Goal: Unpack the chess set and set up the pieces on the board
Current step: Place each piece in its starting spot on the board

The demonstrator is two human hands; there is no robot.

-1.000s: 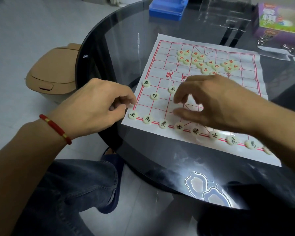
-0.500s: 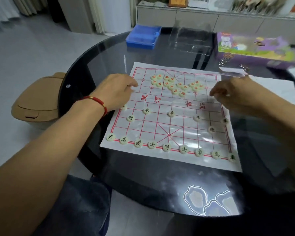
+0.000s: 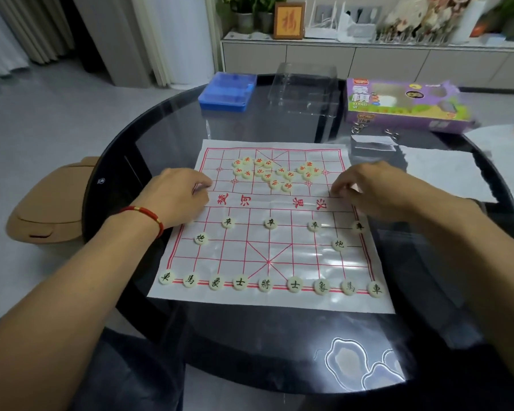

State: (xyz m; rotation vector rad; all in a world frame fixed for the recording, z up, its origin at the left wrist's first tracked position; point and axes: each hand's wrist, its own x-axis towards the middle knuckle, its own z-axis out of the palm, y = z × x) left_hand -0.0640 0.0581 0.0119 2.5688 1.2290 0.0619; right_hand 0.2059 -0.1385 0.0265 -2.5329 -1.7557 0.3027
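A tan bin [image 3: 46,203] is seen on the floor at the far left, beside the round dark glass table [image 3: 161,123]. The left hand [image 3: 177,197], with a red cord bracelet [image 3: 144,215] at the wrist, is laid on the left edge of the paper board [image 3: 267,250]; its fingers are curled at that edge, but whether the sheet is pinched cannot be told. On the board, black-lettered pieces [image 3: 264,284] are set in a row along the near line, with two more pieces and a row of smaller ones above. Red-lettered pieces [image 3: 275,173] are heaped loosely on the far half. Behind the board, a blue box [image 3: 227,91], a clear plastic tray [image 3: 304,87] and a purple carton [image 3: 404,105] are placed. The right hand [image 3: 374,189] is rested on the right edge of the board, fingers curled likewise; its grip cannot be told.
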